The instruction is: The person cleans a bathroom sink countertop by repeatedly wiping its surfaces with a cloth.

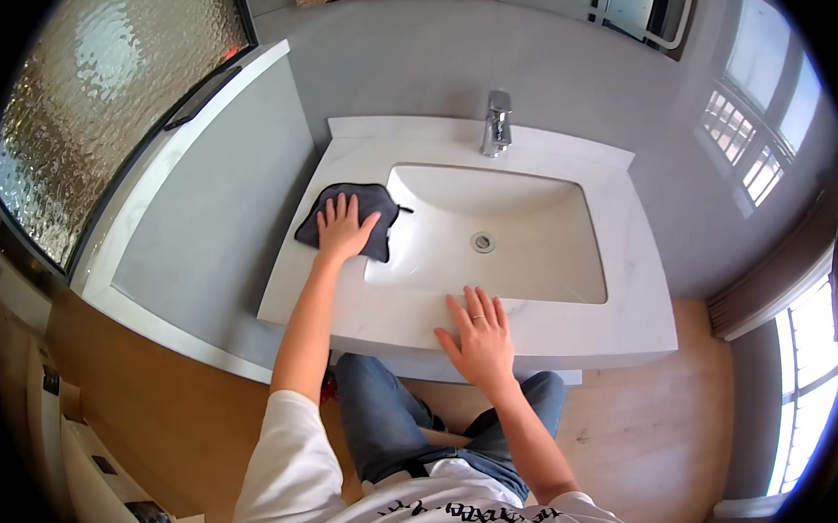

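Observation:
My left hand [344,232] lies flat on a dark grey cloth [378,200], with the fingers spread over it. The cloth is spread on the left side of the white countertop [307,297], and its right edge reaches the rim of the sink basin [533,210]. A small loop sticks out from the cloth toward the basin. At the front edge of the counter, my right hand [483,336] rests palm down with its fingers stretched out and a ring on one of them. Nothing is in that hand.
A chrome faucet [497,125] stands behind the basin, which has a round drain [482,242]. To the left rises a grey half wall [216,197] with a textured glass panel [109,89] above it. A curtain [779,268] hangs at the right beside a window [807,372].

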Tool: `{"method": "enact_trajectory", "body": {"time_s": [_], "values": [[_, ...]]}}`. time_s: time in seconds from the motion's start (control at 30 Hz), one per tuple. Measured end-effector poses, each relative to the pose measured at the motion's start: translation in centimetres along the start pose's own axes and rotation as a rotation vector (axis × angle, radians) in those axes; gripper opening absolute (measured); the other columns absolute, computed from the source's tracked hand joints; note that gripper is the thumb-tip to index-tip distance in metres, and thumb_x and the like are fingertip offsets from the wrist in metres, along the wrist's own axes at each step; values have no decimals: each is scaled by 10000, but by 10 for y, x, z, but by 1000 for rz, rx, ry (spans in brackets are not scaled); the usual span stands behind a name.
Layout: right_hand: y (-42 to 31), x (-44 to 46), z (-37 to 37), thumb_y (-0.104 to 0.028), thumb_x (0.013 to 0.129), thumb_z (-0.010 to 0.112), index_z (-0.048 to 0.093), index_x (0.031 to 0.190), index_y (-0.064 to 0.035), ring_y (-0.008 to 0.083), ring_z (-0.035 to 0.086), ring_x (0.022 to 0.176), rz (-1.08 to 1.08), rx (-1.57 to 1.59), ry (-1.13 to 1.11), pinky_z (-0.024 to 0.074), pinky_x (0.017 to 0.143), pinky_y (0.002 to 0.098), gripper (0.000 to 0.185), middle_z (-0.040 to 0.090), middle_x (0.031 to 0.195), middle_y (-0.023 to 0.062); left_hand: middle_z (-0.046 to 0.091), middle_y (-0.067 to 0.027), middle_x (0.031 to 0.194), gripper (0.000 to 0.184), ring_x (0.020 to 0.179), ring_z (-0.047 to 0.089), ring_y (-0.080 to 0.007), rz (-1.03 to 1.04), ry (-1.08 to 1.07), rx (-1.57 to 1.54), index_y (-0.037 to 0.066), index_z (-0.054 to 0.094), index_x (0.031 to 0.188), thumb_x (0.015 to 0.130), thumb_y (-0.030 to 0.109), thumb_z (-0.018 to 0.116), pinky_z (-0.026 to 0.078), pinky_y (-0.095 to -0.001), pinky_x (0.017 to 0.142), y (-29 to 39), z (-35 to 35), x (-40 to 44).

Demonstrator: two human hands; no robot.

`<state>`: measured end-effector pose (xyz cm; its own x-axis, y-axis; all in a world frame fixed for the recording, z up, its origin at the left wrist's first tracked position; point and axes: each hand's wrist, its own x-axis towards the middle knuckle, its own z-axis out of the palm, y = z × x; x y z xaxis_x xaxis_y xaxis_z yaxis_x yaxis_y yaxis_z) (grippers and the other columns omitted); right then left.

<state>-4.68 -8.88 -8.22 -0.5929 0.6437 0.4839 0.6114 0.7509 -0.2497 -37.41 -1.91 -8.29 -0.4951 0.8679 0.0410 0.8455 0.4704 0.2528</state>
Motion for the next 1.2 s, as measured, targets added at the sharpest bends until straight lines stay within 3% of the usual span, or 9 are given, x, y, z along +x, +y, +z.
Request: {"method": "enact_trajectory", "body": {"time_s": [0.33, 0.57, 0.77, 0.87, 1.2], "values": [[4, -2, 2, -388, 886, 624, 573, 1273, -65, 369, 449, 1294, 15, 30, 18, 312, 1110, 506, 507, 520, 1344, 213, 259, -190, 1568, 684, 1458, 181, -400, 99, 117, 50, 49, 315, 1493, 969, 458, 476, 130, -546, 1172, -32, -9, -126], [4, -4, -2, -383, 891, 619, 559, 1288, -86, 362, 450, 1297, 31, 71, 18, 319, 1110, 500, 500, 508, 1362, 193, 191, -214, 1584, 710, 1466, 140, -408, 66, 13, 103, 12, 256, 1505, 980, 440, 466, 110, -549, 1177, -25, -23, -172], [3, -1, -8, -353, 892, 626, 551, 1309, -92, 363, 424, 1323, 55, 108, -12, 312, 1121, 491, 498, 491, 1383, 190, 140, -256, 1584, 827, 1462, 100, -451, 43, -75, 142, -17, 194, 1515, 963, 546, 442, 101, -579, 1166, -14, -24, -111], [14, -4, -17, -319, 874, 653, 547, 1324, -103, 373, 383, 1358, 107, 323, -50, 293, 1128, 509, 511, 470, 1410, 188, 153, -276, 1573, 858, 1450, 109, -481, 23, -50, 158, -27, 196, 1512, 949, 574, 438, 107, -609, 1152, -2, -12, -57], [121, -37, -63, -353, 855, 676, 487, 1386, -109, 388, 300, 1413, 720, -116, 67, 224, 1147, 531, 614, 424, 1458, 207, 176, -233, 1587, 862, 1463, 129, -442, 3, 23, 162, 30, 211, 1530, 937, 630, 386, 112, -586, 1164, 24, 17, 101]]}}
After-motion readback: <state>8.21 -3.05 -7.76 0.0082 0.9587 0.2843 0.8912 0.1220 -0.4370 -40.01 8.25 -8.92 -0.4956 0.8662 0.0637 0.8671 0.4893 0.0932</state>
